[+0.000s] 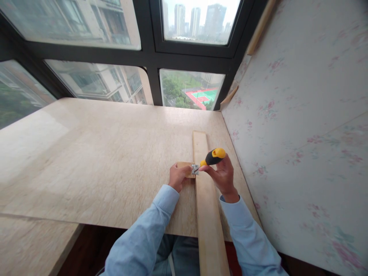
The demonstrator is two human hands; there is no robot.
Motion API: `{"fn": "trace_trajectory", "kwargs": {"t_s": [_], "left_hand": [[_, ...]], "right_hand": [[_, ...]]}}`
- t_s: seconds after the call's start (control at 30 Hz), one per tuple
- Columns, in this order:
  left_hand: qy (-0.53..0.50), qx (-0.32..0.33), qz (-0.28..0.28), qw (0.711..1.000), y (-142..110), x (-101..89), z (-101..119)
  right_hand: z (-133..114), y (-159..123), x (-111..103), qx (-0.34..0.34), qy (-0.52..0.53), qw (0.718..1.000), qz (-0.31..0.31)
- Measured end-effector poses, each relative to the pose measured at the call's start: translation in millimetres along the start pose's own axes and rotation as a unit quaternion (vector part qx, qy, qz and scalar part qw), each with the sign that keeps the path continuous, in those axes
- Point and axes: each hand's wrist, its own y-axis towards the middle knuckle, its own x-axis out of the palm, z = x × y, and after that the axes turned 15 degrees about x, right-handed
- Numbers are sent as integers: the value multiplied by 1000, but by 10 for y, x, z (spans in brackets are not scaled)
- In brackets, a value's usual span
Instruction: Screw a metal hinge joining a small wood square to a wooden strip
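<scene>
Head view: left hand [178, 177] has its grip on the small block [184, 165] beside the long board [209, 209] on the desk [115, 161], thumb by the metal hinge [196, 169]; right hand [223, 177] grasps the screwdriver [213, 156], tip at the hinge. From here I'd straighten the leaning screwdriver, press firmly and keep both pieces flush.

A pale, beige-mottled slab [100, 153] stretches up to dark window frames [147, 57], and a second section of similar stone [28, 241] adjoins it at the near left. Through the panes show a light-coloured apartment building [86, 82] on the left, hazy high-rises [195, 21] at upper right and, below them, green trees [172, 91] beside a red-and-green sports court [205, 95]. A wall [301, 96] papered with faint pink flowers fills the right side, with a tan trim strip [260, 28] along its upper window edge.
</scene>
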Motion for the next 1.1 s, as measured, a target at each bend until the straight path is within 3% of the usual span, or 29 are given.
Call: {"fn": "trace_trajectory", "kwargs": {"t_s": [0.13,0.27,0.37,0.5,0.63,0.7,0.77,0.93,1.03,1.1], "left_hand": [[10,-1,7,1000,-8,16,18],[6,-3,6,1000,-12,18,18],[2,-2,7,1000,-7,15,12],[0,-1,11,1000,-8,15,18],[1,1,10,1000,-23,11,32],[-1,2,5,1000,-25,8,31],[1,3,7,1000,-21,8,25],[2,-1,12,1000,-2,14,3],[0,2,11,1000,0,11,-2],[-1,4,11,1000,-4,10,-1]], "right_hand": [[-28,6,-27,10,-46,998,-43],[-212,-7,-34,56,87,981,-163],[-344,-13,-56,76,157,964,-203],[-361,11,-84,89,130,976,-152],[-295,68,-83,21,-2,999,-29],[-305,90,-82,-2,-56,998,-24],[-353,100,-89,5,-48,996,-80],[-536,116,-174,51,93,966,-237],[-630,181,-254,70,79,957,-269],[-676,255,-288,56,12,969,-242]]}}
